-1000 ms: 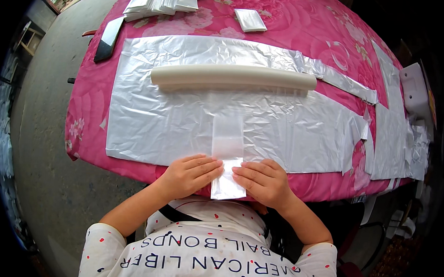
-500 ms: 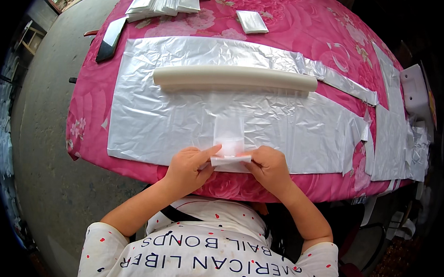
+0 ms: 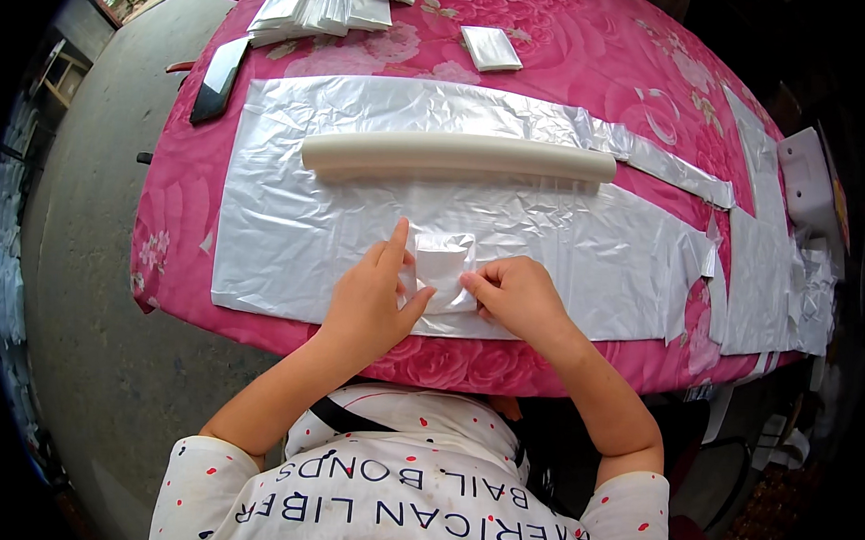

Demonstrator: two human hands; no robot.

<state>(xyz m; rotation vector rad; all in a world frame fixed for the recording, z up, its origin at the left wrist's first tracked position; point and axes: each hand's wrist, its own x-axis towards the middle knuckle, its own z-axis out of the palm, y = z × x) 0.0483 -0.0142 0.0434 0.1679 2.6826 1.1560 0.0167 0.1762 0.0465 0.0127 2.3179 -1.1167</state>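
A small folded plastic bag [image 3: 442, 268], whitish and shiny, lies on the large sheets of silvery plastic film [image 3: 288, 254] near the table's front edge. My left hand [image 3: 372, 291] is at its left side, fingers stretched out and the thumb apart, touching the edge. On the other side my right hand [image 3: 516, 295] pinches the bag's right edge between thumb and fingers. Beyond both hands a long off-white tube [image 3: 457, 155] rests crosswise on the film.
A pink floral cloth [image 3: 558, 44] covers the table. Folded plastic packets [image 3: 318, 9] are piled at the far left, and a single packet [image 3: 492, 49] lies far centre. A phone [image 3: 219, 79] sits at the left edge. A white plastic object [image 3: 811, 176] stands at the right.
The near end of the bag has been folded over away from me, making it a compact square. My left hand has opened out and moved forward; the right keeps its pinch, slightly farther forward.
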